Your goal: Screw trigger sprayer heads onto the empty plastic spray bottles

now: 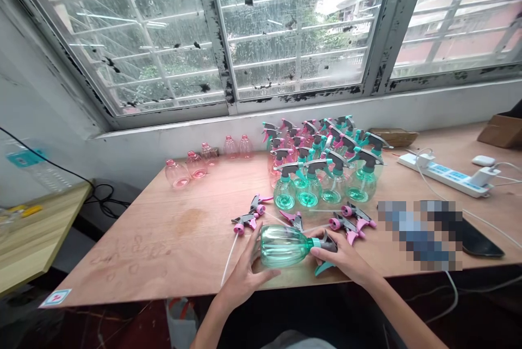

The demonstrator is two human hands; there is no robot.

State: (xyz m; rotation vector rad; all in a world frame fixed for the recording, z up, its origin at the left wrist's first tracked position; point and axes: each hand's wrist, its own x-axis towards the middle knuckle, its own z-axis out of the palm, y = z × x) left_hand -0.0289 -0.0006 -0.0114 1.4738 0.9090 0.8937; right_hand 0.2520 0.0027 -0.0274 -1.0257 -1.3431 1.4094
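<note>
A transparent green plastic spray bottle (281, 245) lies on its side just above the table's front edge. My left hand (244, 275) wraps its base, and my right hand (342, 255) grips its neck and the grey-and-teal trigger head (326, 243). Several loose pink-and-grey trigger heads (249, 214) with thin dip tubes lie around the bottle, some touching my fingers. Behind them stands a dense group of green and pink spray bottles (310, 172) with heads fitted. Farther left, several headless pink bottles (196, 165) stand in a loose row.
The wooden table (142, 262) runs beneath a window ledge. To the right are a white power strip (442, 174) with cables, a black phone (477, 237), a pixelated patch (420, 235), a wicker tray (393, 137) and a cardboard box (501, 131).
</note>
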